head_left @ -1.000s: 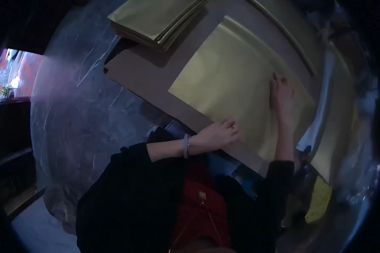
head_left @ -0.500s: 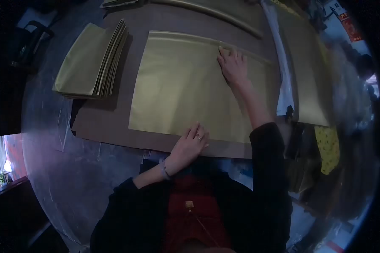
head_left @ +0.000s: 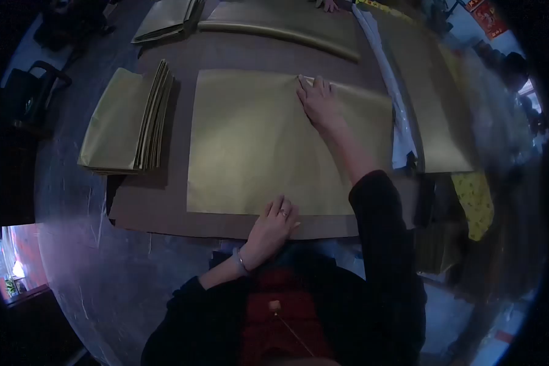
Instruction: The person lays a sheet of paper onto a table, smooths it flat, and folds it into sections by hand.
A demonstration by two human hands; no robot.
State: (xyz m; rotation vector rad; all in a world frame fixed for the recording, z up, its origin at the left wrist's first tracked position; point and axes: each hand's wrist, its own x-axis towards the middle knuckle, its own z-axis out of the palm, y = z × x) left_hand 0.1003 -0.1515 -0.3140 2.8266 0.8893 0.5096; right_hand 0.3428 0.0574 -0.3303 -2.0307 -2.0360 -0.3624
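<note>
A gold sheet (head_left: 244, 140) lies flat on a brown board in front of me. My left hand (head_left: 273, 230), with a ring and a wrist bangle, rests at the sheet's near edge, its fingers extended. Near the far edge, right of the middle, my right hand (head_left: 320, 102) touches the sheet with fingers spread. The sheet is slightly raised along the far edge beside that hand. To the left stands a thick stack of folded gold sheets (head_left: 117, 125).
The brown board (head_left: 152, 222) lies under the sheet. Beyond are another folded stack (head_left: 165, 19) and a gold sheet with a rolled edge (head_left: 280, 38). Another person's hand (head_left: 328, 5) shows at the top. More gold material (head_left: 442, 122) and yellow patterned cloth (head_left: 473, 207) are at right.
The view has turned and shifted, bringing the far stack and another person's hand into sight. My right hand has moved to the sheet's far edge; my left stays at the near edge.
</note>
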